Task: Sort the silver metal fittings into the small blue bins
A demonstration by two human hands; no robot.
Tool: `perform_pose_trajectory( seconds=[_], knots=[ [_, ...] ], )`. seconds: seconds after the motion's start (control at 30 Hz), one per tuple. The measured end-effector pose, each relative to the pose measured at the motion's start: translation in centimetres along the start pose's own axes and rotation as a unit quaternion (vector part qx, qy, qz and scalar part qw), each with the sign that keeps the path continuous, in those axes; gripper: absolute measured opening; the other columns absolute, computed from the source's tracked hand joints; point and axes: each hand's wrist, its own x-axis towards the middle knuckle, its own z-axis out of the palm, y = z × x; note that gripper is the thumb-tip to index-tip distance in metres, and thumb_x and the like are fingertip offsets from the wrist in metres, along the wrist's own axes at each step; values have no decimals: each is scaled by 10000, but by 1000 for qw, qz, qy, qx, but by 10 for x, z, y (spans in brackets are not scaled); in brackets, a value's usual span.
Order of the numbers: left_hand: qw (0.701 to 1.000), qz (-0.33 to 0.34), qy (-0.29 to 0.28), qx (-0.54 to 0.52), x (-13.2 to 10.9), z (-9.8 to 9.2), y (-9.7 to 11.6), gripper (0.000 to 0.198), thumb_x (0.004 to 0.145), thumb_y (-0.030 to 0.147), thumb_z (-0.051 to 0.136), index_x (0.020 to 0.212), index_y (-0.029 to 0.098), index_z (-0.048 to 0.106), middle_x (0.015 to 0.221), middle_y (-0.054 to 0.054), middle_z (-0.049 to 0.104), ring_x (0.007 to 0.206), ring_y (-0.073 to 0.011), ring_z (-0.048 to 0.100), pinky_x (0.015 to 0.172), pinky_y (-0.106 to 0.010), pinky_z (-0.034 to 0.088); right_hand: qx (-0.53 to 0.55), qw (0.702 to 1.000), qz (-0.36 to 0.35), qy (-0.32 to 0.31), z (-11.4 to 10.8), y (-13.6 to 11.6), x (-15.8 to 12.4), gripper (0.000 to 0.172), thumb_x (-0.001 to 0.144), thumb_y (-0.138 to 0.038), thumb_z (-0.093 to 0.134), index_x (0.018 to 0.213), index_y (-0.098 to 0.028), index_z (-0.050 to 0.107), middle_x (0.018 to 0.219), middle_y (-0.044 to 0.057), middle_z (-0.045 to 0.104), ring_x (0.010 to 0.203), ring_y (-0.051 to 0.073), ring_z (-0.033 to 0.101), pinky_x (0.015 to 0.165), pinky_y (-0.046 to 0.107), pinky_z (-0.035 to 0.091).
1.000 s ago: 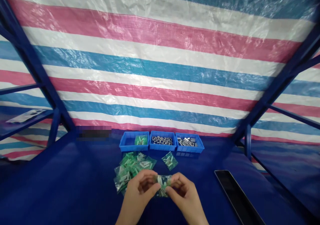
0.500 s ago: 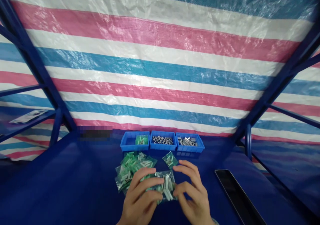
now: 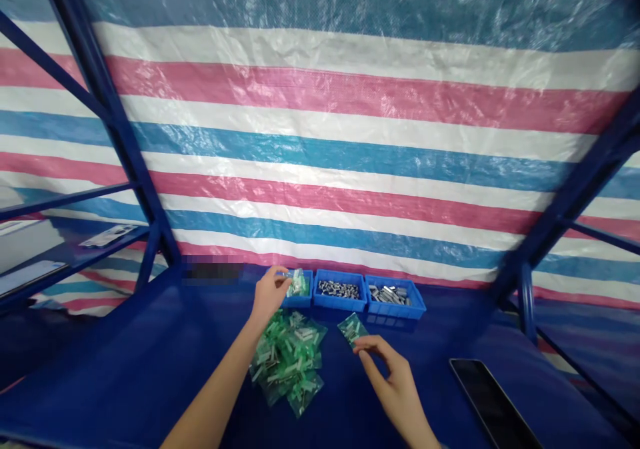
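My left hand [image 3: 269, 292] reaches forward to the left blue bin [image 3: 301, 296] and pinches a small green bag [image 3: 297, 281] at the bin's top. My right hand [image 3: 389, 371] hovers low over the blue table with fingers loosely curled, its fingertips touching a single green bag [image 3: 353, 329] that lies in front of the bins. Between my arms lies a pile of green bags [image 3: 289, 358] with pale parts inside.
The middle blue bin [image 3: 339, 290] and the right blue bin [image 3: 395, 296] hold small metal parts. A dark phone [image 3: 493, 402] lies at the right on the table. Blue frame posts [image 3: 125, 149] stand on both sides, with a striped tarp [image 3: 350, 136] behind.
Both hands held one bag together near me. That bag now lies on the pile, the left hand has moved forward to the left bin, and the right hand has moved to the single bag.
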Motion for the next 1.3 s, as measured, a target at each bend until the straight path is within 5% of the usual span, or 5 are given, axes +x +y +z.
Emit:
perform_pose_trajectory(
  seconds=[0.6, 0.8, 1.0, 1.2, 1.3],
  knots=[
    [949, 36, 2, 313, 2, 19, -18, 643, 895, 572, 527, 1439, 231, 482, 1531, -207, 403, 1382, -502, 326, 1048, -705, 253, -420, 892, -66, -152, 0, 21, 34, 407, 869, -260, 645, 1258, -146, 606, 1291, 187, 621, 1175, 367, 572, 943, 480, 483],
    [943, 52, 1, 330, 15, 27, -29, 670, 902, 615, 473, 1453, 233, 460, 1505, -197, 453, 1381, -450, 360, 1043, -661, 299, -441, 882, -73, -148, 8, 19, 36, 269, 858, -207, 664, 1120, -156, 631, 1151, 150, 690, 1090, 345, 605, 897, 473, 484],
    [947, 69, 27, 313, 15, 27, -23, 639, 881, 564, 544, 1389, 178, 538, 1443, -237, 512, 1333, -480, 408, 986, -683, 352, -422, 893, -71, -138, 7, 23, 37, 246, 816, -71, 636, 1050, -144, 637, 1003, 151, 719, 985, 337, 634, 830, 432, 500],
    [956, 121, 100, 249, -19, 12, 12, 579, 927, 460, 491, 1388, 110, 509, 1521, -238, 399, 1440, -452, 221, 1094, -742, 44, -319, 943, -34, -85, -2, 29, 32, 182, 790, -16, 540, 828, -150, 656, 747, 88, 702, 687, 238, 669, 668, 310, 496],
    [967, 156, 87, 182, -65, 15, 32, 465, 927, 428, 471, 1274, 143, 589, 1384, -181, 570, 1336, -333, 456, 1119, -546, 319, -234, 972, 3, -33, -9, 25, 21, 159, 858, -109, 501, 820, -155, 648, 668, 43, 677, 599, 191, 656, 606, 267, 498]
  ],
)
